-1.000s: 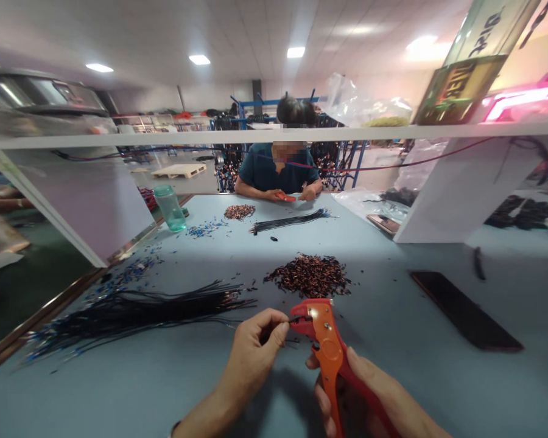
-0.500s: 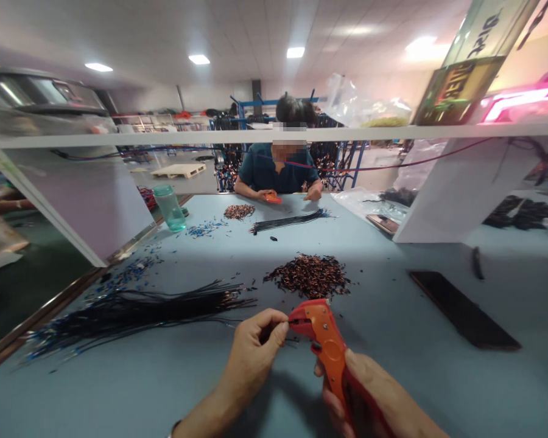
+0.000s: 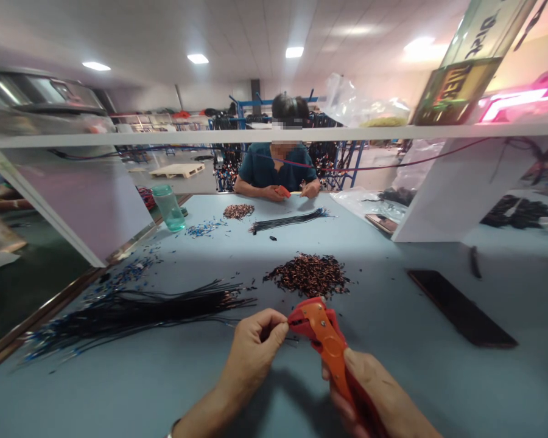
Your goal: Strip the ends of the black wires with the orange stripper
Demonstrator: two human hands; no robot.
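My right hand [image 3: 369, 383] is wrapped round an orange and red wire stripper [image 3: 332, 344], its jaws pointing up and left. At those jaws, the thumb and forefinger of my left hand [image 3: 258, 344] pinch something thin, likely a wire end, mostly hidden by the fingers. A bundle of black wires [image 3: 164, 310] with blue tips lies to the left of my left hand. Just beyond the tool is a heap of small black and copper-coloured offcuts [image 3: 308, 275].
Across the table [image 3: 210, 389] a co-worker [image 3: 276, 167] holds an orange tool [image 3: 282, 191]. Black wires [image 3: 287, 220] and a copper-coloured pile [image 3: 238, 211] lie there. A green bottle [image 3: 168, 208] stands left; a dark phone-like slab [image 3: 459, 307] lies right. A white shelf [image 3: 256, 135] spans above.
The stripper's handles have closed together in my right hand and its head has tilted slightly left. My left hand stays at the jaws. The co-worker's tool and hands have shifted closer together.
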